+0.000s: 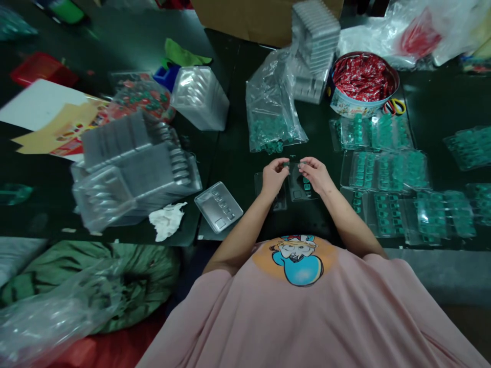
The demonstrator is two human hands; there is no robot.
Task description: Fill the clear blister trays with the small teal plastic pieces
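Observation:
Above a clear plastic blister tray (297,194), both of my hands are closed in a pinch. Between the thumb and fingers of my left hand (274,178) is a small green plastic piece, mostly hidden. My right hand (316,176) pinches another small green piece at the tray's upper part. A few green pieces (307,187) sit in the tray's slots beside my right fingers. Partly under my left wrist lies another clear tray (281,202). Beyond my hands lies a clear bag (274,110) with loose green pieces at its mouth.
Filled trays (385,171) overlap on the right. Nested clear trays (134,163) are heaped on the left, near a single tray (219,207) and crumpled tissue (167,221). Behind stand a tray stack (200,97), a round tin (358,105) of red packets, and scissors (399,106).

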